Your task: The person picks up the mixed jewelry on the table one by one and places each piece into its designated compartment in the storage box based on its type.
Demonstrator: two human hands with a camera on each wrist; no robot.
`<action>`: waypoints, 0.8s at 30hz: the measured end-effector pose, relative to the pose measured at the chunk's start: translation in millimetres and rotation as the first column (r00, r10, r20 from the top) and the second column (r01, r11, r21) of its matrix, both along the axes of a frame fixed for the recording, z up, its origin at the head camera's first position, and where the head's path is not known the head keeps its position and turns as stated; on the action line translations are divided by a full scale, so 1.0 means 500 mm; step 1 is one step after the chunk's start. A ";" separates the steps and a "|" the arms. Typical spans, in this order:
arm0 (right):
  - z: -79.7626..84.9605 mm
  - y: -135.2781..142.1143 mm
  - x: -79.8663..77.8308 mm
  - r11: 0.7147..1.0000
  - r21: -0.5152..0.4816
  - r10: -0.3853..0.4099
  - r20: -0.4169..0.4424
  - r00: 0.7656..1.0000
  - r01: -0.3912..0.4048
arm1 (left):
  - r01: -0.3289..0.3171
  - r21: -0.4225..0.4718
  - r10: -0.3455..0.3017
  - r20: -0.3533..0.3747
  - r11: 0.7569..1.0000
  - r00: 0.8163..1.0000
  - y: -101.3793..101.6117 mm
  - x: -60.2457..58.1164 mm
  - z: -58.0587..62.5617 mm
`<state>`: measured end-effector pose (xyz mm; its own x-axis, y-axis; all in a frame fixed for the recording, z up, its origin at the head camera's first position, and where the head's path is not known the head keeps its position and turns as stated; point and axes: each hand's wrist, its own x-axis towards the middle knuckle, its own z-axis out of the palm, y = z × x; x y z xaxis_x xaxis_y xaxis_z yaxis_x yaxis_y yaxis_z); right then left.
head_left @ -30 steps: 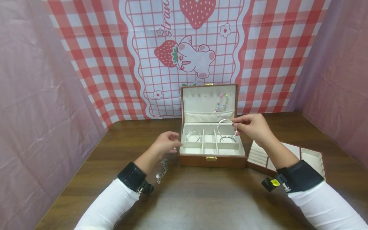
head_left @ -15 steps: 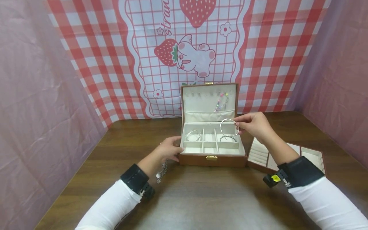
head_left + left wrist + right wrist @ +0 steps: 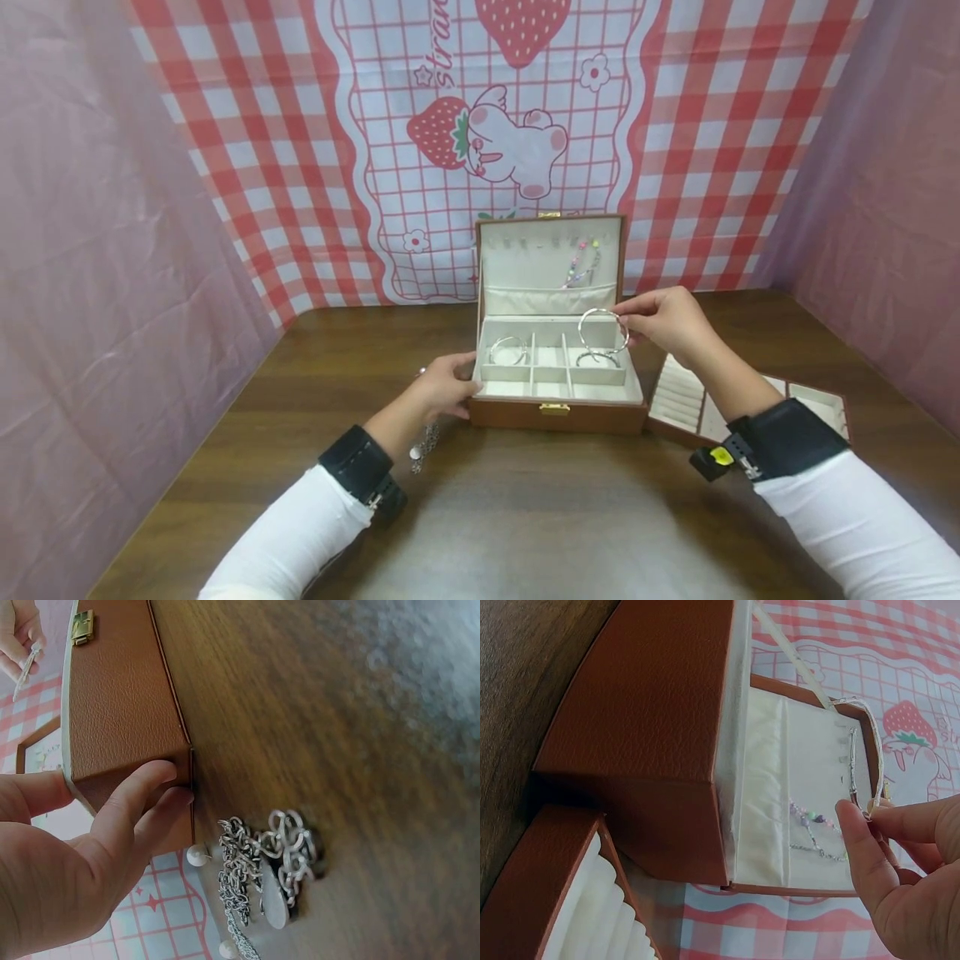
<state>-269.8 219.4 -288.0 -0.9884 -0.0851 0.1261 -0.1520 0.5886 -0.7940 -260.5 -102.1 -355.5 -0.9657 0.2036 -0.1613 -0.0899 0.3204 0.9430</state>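
My right hand (image 3: 667,321) pinches a silver bangle (image 3: 878,742) between thumb and fingertips, upright above the back right compartment of a brown jewelry box (image 3: 517,416). Another silver bracelet (image 3: 582,357) lies in that compartment. Two or more thin silver bangles (image 3: 491,350) lie in the back left one. My left hand (image 3: 442,387) holds the box at its left front corner, thumb at the rim and fingers along the outer side (image 3: 127,799). A silver chain bracelet (image 3: 236,874) with an oval plate lies on the table just below this hand.
Inside the raised lid hangs a colorful beaded string (image 3: 573,272). A brown tray with cream ring rolls (image 3: 677,404) stands against the box's right side. Small pearl pieces (image 3: 197,856) lie beside the chain. A red checked cloth (image 3: 720,150) hangs behind the table (image 3: 525,508).
My left hand has closed in from beside the box and now holds its left side. My right hand and the bangle have shifted slightly right.
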 end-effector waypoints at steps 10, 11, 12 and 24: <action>-0.003 -0.012 -0.016 0.971 0.226 0.095 -0.072 0.993 -0.076 | 0.003 -0.002 -0.003 -0.004 1.000 1.000 -0.001 0.001 -0.002; -0.004 -0.013 -0.017 0.965 0.247 0.108 -0.082 0.991 -0.085 | 0.002 -0.001 -0.002 -0.005 1.000 1.000 -0.001 0.001 -0.003; -0.005 -0.015 -0.017 0.959 0.267 0.121 -0.089 0.989 -0.093 | 0.002 0.000 -0.002 -0.006 1.000 1.000 -0.001 0.001 -0.004; -0.036 -0.027 -0.024 0.894 0.374 0.291 -0.063 0.955 -0.248 | -0.006 0.024 0.006 -0.007 1.000 1.000 -0.004 0.005 -0.002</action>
